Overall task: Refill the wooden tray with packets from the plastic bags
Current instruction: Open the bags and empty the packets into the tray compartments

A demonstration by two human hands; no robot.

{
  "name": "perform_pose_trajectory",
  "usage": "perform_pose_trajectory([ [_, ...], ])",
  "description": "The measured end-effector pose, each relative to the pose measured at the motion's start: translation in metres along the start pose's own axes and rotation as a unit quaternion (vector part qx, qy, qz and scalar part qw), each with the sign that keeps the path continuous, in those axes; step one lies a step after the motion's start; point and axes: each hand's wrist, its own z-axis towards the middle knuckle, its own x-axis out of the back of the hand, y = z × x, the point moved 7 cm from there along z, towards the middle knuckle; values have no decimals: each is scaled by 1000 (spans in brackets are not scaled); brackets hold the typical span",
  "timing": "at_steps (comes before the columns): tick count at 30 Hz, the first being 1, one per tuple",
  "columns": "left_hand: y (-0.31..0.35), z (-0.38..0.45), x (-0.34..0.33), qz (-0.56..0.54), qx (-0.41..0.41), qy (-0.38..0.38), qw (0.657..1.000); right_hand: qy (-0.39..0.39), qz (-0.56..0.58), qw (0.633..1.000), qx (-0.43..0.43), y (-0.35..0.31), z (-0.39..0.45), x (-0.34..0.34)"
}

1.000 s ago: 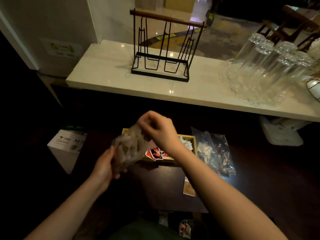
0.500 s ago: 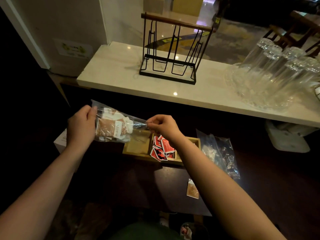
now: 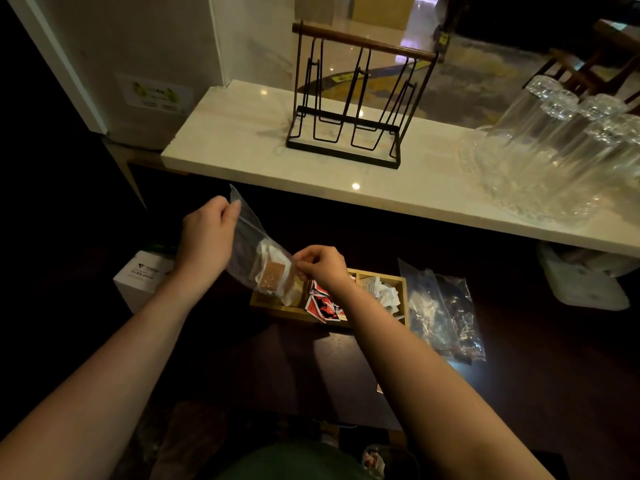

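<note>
**Bag tilted over tray**

Left hand (image 3: pixel 207 237) pinches the upper corner of a clear plastic bag (image 3: pixel 256 251) of brown and white packets (image 3: pixel 273 277). Right hand (image 3: pixel 320 265) grips the bag's lower end, just above the left compartment of the 3-compartment rectangular wooden tray (image 3: pixel 403 289). 2 more clear bags (image 3: pixel 443 313) lie just right of the tray.

Dim foreground, glare on bright counter (image 3: pixel 242 140)
</note>
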Motion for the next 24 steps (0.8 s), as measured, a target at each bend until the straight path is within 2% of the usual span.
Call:
perform_pose_trajectory([
  [18,26,4,-9,-48,-55,-22,997,18,35,999,-18,9,1,9],
  [24,27,3,-10,-54,-41,-18,998,34,-19,999,-1,7,0,12],
])
